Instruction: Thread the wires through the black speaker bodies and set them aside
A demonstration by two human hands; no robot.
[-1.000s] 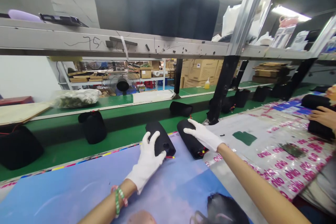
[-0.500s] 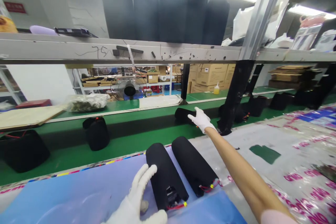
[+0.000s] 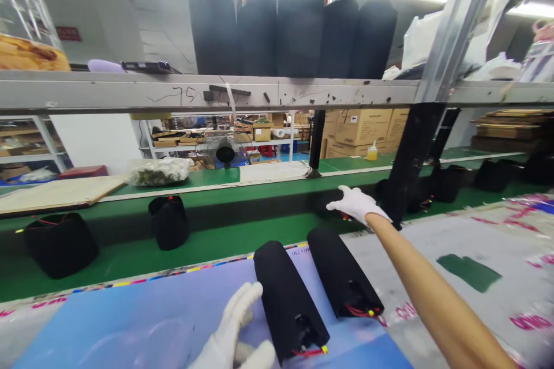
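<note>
Right hand (image 3: 357,205), gloved, reaches to 1 o'clock, fingers draped over a black sleeve on belt (image 3: 325,205); grasp unclear. Left hand (image 3: 236,334) loose, open at 6 o'clock, beside two black sleeves (image 3: 289,300) laid parallel on blue mat (image 3: 130,323).

Two black fabric-covered cylinders (image 3: 289,300) (image 3: 343,279) side by side on the blue mat (image 3: 130,323), wired ends nearest.

two black cylinders (image 3: 288,294) on the mat, five black rolls (image 3: 298,29) on the shelf
</note>
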